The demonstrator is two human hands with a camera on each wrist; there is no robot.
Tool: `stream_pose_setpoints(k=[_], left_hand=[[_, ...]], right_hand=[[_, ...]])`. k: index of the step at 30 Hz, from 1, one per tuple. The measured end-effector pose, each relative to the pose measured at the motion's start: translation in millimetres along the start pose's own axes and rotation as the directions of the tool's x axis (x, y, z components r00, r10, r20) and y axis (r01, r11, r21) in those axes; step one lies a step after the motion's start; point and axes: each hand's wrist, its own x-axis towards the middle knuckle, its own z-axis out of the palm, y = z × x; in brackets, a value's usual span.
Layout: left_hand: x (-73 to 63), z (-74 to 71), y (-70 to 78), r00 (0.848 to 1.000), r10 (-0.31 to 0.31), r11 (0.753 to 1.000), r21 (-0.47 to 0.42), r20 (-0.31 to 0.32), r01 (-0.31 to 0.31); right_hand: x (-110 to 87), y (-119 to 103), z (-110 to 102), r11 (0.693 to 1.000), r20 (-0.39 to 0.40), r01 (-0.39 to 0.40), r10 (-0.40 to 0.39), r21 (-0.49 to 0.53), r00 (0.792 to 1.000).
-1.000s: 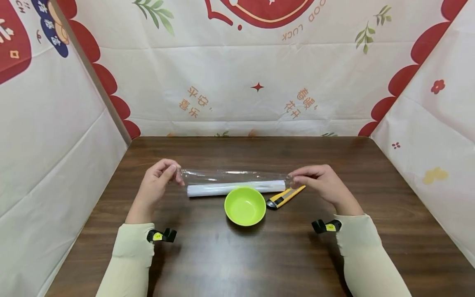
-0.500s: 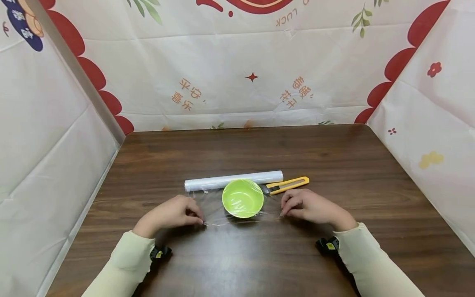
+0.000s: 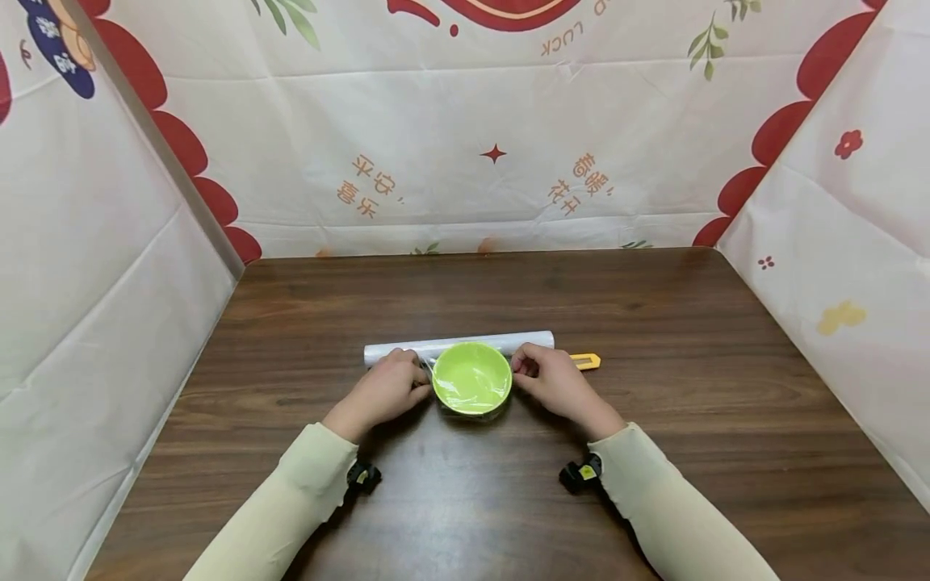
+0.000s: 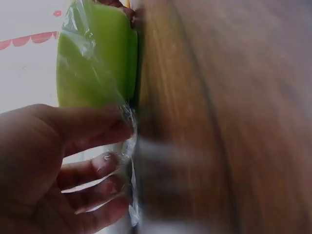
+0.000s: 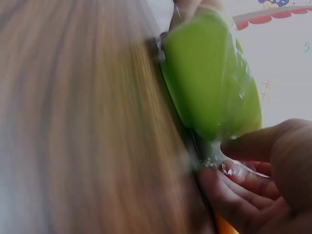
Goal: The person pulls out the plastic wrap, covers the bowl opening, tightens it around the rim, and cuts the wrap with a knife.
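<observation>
Left hand (image 3: 388, 387), lime-green bowl (image 3: 472, 378) under clear plastic film (image 4: 87, 46), right hand (image 3: 555, 383): one row, left to right.

At left, thumb and fingers pinching film beside the bowl's left wall, with the bowl just to the right of the fingertips. On the far side, a white film roll (image 3: 432, 345), long axis running left to right, right end slightly farther off. At centre, upright on the tabletop (image 3: 465, 500), the round bowl, without long axis, film across its mouth. At right, thumb and fingers likewise pinching film, with the bowl just to the left. Neither hand clearly nearer to it; skin contact with the wall hard to tell. Beyond the right hand, only the yellow end of a utility knife (image 3: 585, 361).
</observation>
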Motion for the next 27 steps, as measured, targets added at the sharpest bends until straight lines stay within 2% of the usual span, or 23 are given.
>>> stream_pose_setpoints(k=[3, 5, 7, 8, 9, 10, 11, 12, 13, 14, 16, 17, 18, 19, 20, 21, 24, 27], left_hand=[[5.8, 5.9, -0.2, 0.995, -0.099, 0.993, -0.074, -0.014, 0.097], [7.8, 9.9, -1.1, 0.983, -0.184, 0.97, -0.165, -0.017, 0.178], [8.2, 14.4, -2.7, 0.963, -0.268, 0.931, -0.265, -0.023, 0.253], [7.9, 16.4, -3.5, 0.952, -0.306, 0.902, -0.326, -0.026, 0.282], [7.5, 18.0, -3.9, 0.94, -0.341, 0.869, -0.391, -0.029, 0.304], [7.3, 19.7, -4.7, 0.926, -0.376, 0.826, -0.463, -0.029, 0.321], [7.1, 21.4, -5.1, 0.914, -0.404, 0.77, -0.547, -0.021, 0.328], [7.0, 22.8, -5.6, 0.904, -0.428, 0.699, -0.638, -0.01, 0.324], [7.2, 24.2, -5.5, 0.893, -0.45, 0.607, -0.73, 0.012, 0.315], [7.5, 25.0, -4.8, 0.88, -0.473, 0.494, -0.815, 0.04, 0.303], [8.5, 27.1, -3.5, 0.86, -0.502, 0.274, -0.926, 0.091, 0.258], [9.1, 27.8, -2.4, 0.852, -0.511, 0.178, -0.956, 0.114, 0.235], [9.5, 28.5, -1.3, 0.841, -0.525, 0.102, -0.972, 0.129, 0.213], [9.9, 29.1, -0.3, 0.83, -0.54, 0.046, -0.98, 0.138, 0.193], [10.2, 29.6, 0.8, 0.819, -0.557, 0.011, -0.985, 0.139, 0.175], [10.5, 30.1, 1.7, 0.811, -0.57, -0.005, -0.987, 0.134, 0.159], [11.1, 31.4, 4.2, 0.788, -0.606, -0.025, -0.992, 0.11, 0.12], [10.7, 32.8, 6.5, 0.774, -0.624, -0.042, -0.994, 0.105, 0.1]], right_hand=[[4.0, -6, 11, 0.996, -0.051, -0.088, 0.089, 0.027, 0.995], [5.0, -9, 16, 0.99, -0.053, -0.133, 0.136, 0.054, 0.989], [5.4, -11, 19, 0.98, -0.036, -0.172, 0.176, 0.098, 0.984], [5.6, -13, 21, 0.968, -0.01, -0.193, 0.197, 0.16, 0.98], [5.7, -13, 22, 0.947, 0.017, -0.216, 0.219, 0.238, 0.976], [6.0, -14, 24, 0.912, 0.048, -0.239, 0.237, 0.334, 0.97], [6.4, -15, 25, 0.858, 0.076, -0.262, 0.255, 0.442, 0.964], [6.4, -15, 26, 0.784, 0.104, -0.285, 0.275, 0.551, 0.956], [5.8, -16, 27, 0.694, 0.129, -0.302, 0.291, 0.654, 0.948], [5.3, -18, 28, 0.595, 0.147, -0.309, 0.306, 0.742, 0.941], [4.5, -21, 31, 0.444, 0.153, -0.293, 0.324, 0.847, 0.934], [4.1, -24, 33, 0.388, 0.148, -0.278, 0.332, 0.879, 0.932], [4.0, -27, 35, 0.345, 0.14, -0.262, 0.34, 0.901, 0.93], [4.1, -30, 37, 0.312, 0.128, -0.243, 0.347, 0.918, 0.929], [4.6, -34, 39, 0.285, 0.115, -0.224, 0.354, 0.932, 0.928], [5.2, -37, 41, 0.261, 0.103, -0.205, 0.357, 0.943, 0.929], [6.6, -47, 48, 0.182, 0.074, -0.155, 0.39, 0.971, 0.918], [6.8, -54, 53, 0.113, 0.074, -0.134, 0.424, 0.984, 0.902]])
